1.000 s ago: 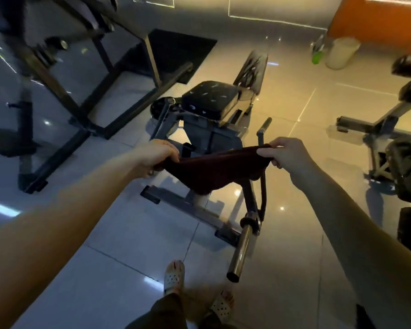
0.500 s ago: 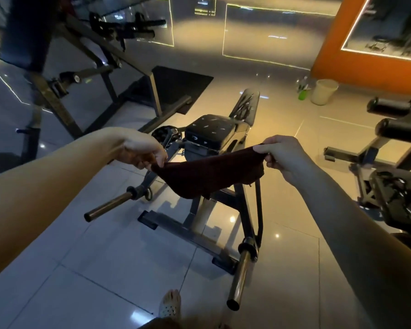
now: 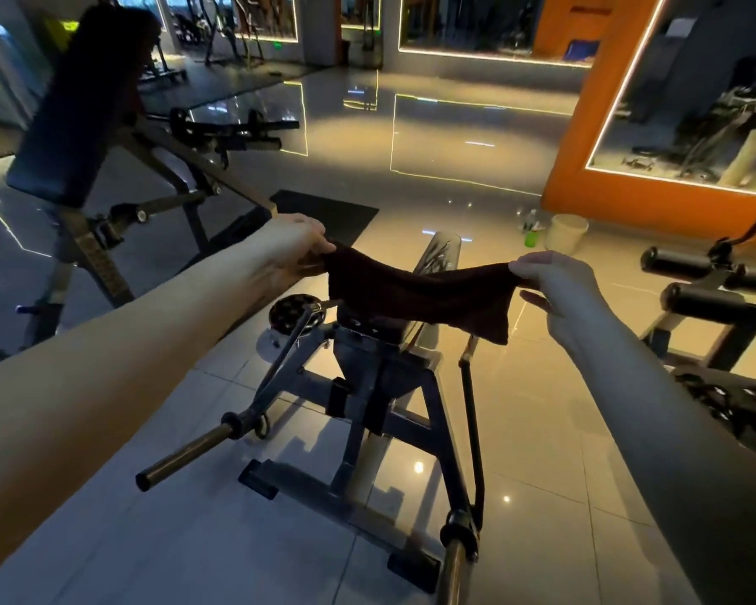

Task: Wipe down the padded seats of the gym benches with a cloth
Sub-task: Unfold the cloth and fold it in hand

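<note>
Head view. Dark reddish-brown cloth [image 3: 415, 294], towel-like nap, stretched in the air between both hands, sagging mid-span, one corner drooping at right. Left hand [image 3: 293, 246] clamped on the left end, fingers curled; right hand [image 3: 555, 281] pinching the right end. Hung just above the bench seat [image 3: 367, 327], largely hidden behind it. White bucket [image 3: 566, 232] on the floor beyond.
</note>
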Demonstrator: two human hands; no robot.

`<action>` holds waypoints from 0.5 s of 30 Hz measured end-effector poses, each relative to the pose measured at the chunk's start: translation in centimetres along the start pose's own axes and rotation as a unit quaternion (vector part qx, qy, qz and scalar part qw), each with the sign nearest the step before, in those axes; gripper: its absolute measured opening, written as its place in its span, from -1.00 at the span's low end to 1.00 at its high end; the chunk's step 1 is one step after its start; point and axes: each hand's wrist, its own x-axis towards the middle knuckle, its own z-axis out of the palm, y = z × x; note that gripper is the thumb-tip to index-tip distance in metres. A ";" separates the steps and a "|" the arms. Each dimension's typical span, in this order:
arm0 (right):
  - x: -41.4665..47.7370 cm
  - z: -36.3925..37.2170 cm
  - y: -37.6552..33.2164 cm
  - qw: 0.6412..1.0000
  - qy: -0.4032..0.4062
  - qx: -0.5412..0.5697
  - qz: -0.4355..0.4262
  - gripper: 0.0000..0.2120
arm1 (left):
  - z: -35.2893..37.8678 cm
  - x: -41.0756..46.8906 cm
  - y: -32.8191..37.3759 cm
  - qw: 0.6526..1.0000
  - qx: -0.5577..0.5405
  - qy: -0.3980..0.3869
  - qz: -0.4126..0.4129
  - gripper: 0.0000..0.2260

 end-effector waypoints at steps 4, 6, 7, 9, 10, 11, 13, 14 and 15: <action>1.4 -0.3 -1.4 0.993 -0.005 0.104 0.050 -0.84 | 0.6 1.3 3.6 0.997 0.057 0.013 0.057 -0.80; 2.2 -0.6 -2.0 0.983 -0.006 0.148 0.108 -0.80 | 1.1 1.9 4.7 0.993 0.081 0.024 0.083 -0.82; 2.5 -0.8 -2.2 0.977 -0.008 0.162 0.135 -0.78 | 1.4 2.1 5.1 0.991 0.085 0.028 0.096 -0.83; 2.7 -1.4 -2.6 0.970 -0.008 0.174 0.170 -0.77 | 2.0 2.5 5.7 0.990 0.079 0.030 0.114 -0.85; 2.5 -1.6 -2.8 0.968 -0.008 0.177 0.179 -0.76 | 2.2 2.7 5.9 0.990 0.078 0.027 0.118 -0.85; 2.4 -1.8 -2.9 0.966 -0.005 0.182 0.183 -0.73 | 2.5 3.1 6.0 0.989 0.082 0.023 0.120 -0.83; 2.1 -2.1 -3.1 0.965 0.006 0.192 0.179 -0.67 | 2.9 3.7 6.2 0.986 0.106 0.013 0.124 -0.78; 2.0 -2.2 -3.3 0.966 0.012 0.192 0.174 -0.64 | 3.2 3.9 6.2 0.983 0.129 0.008 0.128 -0.77; 2.0 -2.4 -3.4 0.968 0.019 0.188 0.168 -0.64 | 3.4 4.3 6.1 0.979 0.158 0.002 0.128 -0.76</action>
